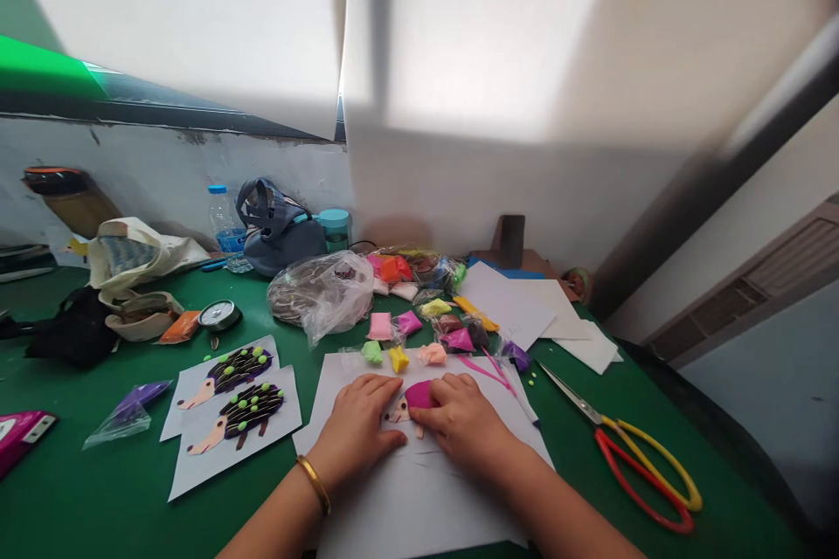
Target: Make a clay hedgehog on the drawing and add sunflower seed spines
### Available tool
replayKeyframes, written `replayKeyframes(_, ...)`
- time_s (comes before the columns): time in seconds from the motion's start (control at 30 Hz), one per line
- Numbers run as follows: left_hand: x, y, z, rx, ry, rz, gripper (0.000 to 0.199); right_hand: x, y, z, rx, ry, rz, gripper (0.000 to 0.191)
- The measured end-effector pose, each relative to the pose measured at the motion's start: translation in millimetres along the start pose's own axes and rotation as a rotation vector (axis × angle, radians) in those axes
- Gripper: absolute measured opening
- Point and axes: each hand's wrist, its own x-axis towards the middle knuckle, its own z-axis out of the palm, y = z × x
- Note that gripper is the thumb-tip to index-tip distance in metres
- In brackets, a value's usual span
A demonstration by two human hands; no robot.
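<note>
A single camera sits on the person's head, high above a long green-topped bench (98, 489) and close over it, facing forward and tipped down. Its wide view looks from just behind and above the wrists, with the person's own forearms entering at the bottom edge and the left hand (354, 428) and right hand (462, 424) near the lower middle. It then runs across the bench to a white-painted wall (163, 175) beyond.
</note>
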Motion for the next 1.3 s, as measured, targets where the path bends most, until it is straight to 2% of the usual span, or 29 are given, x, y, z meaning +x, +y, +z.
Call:
replayKeyframes(0.4,0,2,-0.7,0.005,0.0,-0.006,0.07,-3,0,4,0.013,0.014,-0.005,0.02)
replayKeyframes(0.63,0,2,-1.0,0.0,-0.003,0.001,0.069,-5,4,0,0.118,0.049,0.048,0.038)
replayKeyframes(0.83,0,2,-0.6,-0.003,0.0,-0.003,0.069,-2,-1,4,0.1,0.011,0.018,0.022)
replayKeyframes(1.1,0,2,-2.3,-0.011,-0.006,0.003,0.07,-9,16,-4,0.126,0.032,0.09,0.05)
replayKeyframes(1.3,1,1,-2.0,-0.011,-0.012,-0.001,0.071,-21,11,-3,0.084,-0.03,0.038,0.037)
